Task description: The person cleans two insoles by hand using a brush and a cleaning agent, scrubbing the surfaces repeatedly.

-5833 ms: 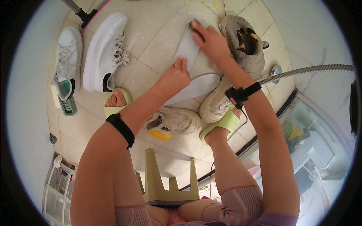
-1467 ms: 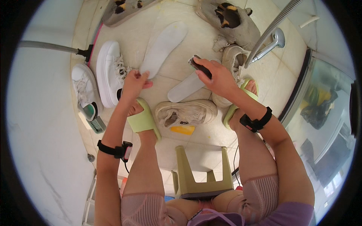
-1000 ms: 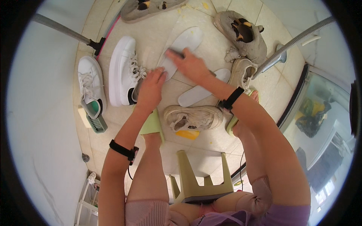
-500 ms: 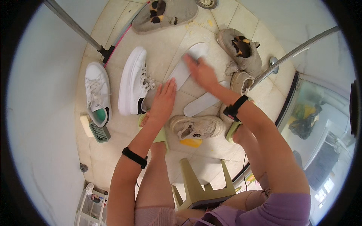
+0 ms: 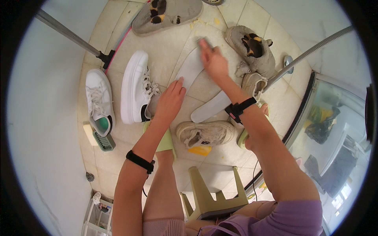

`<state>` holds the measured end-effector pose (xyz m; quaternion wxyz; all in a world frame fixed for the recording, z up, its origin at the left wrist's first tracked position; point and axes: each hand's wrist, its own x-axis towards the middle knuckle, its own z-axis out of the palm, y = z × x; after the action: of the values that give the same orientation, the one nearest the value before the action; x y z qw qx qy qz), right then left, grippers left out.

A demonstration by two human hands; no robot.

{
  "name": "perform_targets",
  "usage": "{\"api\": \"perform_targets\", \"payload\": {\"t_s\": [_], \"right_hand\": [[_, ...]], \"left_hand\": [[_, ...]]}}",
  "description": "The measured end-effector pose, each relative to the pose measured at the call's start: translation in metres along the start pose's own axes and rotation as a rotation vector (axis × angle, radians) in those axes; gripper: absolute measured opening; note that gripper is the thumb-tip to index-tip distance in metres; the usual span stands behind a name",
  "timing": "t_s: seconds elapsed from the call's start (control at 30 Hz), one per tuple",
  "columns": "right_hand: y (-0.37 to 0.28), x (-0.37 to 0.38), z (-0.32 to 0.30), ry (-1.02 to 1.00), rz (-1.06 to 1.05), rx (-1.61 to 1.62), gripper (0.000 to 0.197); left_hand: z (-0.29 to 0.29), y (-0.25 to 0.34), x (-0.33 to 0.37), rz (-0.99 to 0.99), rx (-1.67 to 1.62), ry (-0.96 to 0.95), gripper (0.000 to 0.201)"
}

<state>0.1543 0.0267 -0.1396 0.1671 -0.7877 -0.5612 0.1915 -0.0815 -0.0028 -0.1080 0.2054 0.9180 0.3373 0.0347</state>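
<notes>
A pale grey insole (image 5: pixel 192 70) lies slantwise on the tiles in front of me. My left hand (image 5: pixel 170 99) rests flat on its near end, fingers stretched out and pressing it down. At the insole's far end, my right hand (image 5: pixel 215 66) is closed round a small grey, block-like thing (image 5: pixel 199 39), blurred and mostly hidden by the fingers. A second insole (image 5: pixel 210 107) lies to the right, partly under my right forearm. Left of my left hand, a white sneaker (image 5: pixel 133 88) lies on its side. Nearer me is a dirty beige shoe (image 5: pixel 205 133).
Another white sneaker (image 5: pixel 99 100) stands at the left, by a green soap dish (image 5: pixel 104 142). Grey slippers (image 5: pixel 169 15) and a muddy grey shoe (image 5: pixel 252 49) lie far off. A floor squeegee (image 5: pixel 75 37), a metal hose (image 5: pixel 307 57) and a green stool (image 5: pixel 210 198) surround the spot.
My right hand has moved away from me, up to the insole's far end, with the grey thing. My left hand stays on the near end.
</notes>
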Motion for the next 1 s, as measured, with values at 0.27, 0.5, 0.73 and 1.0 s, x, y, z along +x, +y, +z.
{"api": "perform_targets", "payload": {"t_s": [0.27, 0.5, 0.73, 1.0], "right_hand": [[-0.001, 0.005, -0.004, -0.078, -0.108, -0.090, 0.045], [-0.005, -0.007, 0.006, -0.161, -0.299, -0.093, 0.042], [-0.014, -0.042, 0.018, -0.268, -0.459, -0.105, 0.052], [-0.023, -0.058, 0.020, -0.209, -0.214, -0.092, 0.051]], "left_hand": [[0.010, -0.002, 0.011, 0.020, 0.164, 0.010, 0.048], [0.010, 0.004, 0.011, 0.017, 0.214, -0.005, 0.049], [0.014, -0.003, 0.007, 0.008, 0.260, -0.036, 0.052], [0.014, -0.004, 0.004, -0.011, 0.247, -0.028, 0.053]]}}
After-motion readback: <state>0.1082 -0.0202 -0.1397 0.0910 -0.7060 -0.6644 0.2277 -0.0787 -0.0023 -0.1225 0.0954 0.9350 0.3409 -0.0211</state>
